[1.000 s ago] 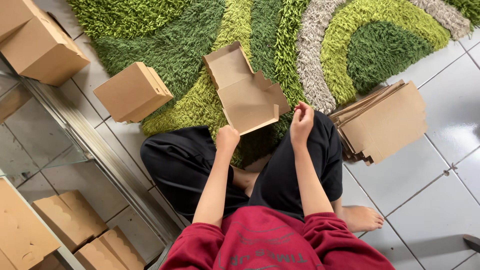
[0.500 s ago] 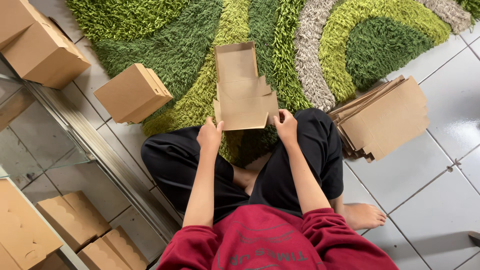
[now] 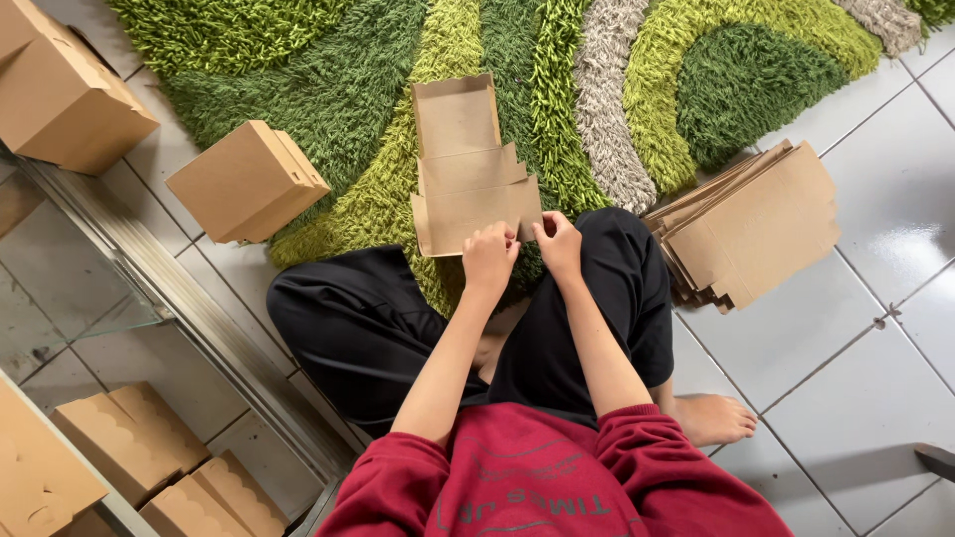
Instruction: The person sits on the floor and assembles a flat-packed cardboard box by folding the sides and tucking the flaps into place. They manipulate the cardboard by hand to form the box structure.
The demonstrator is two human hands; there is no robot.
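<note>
we pinch near flap of half-folded kraft box with left hand, right hand | folded boxes left of grip | flat blanks right, unfolded

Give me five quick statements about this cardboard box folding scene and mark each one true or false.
1. Both hands grip the near edge of the half-folded cardboard box: the left hand and the right hand. True.
2. The stack of flat cardboard blanks lies on the person's left. False: it lies on their right, on the white tile floor.
3. A finished closed box sits at the edge of the green shag rug. True.
4. The person wears a blue sweatshirt. False: the red sweatshirt is plainly red.
5. The person's bare foot rests on the tiles. True.
</note>
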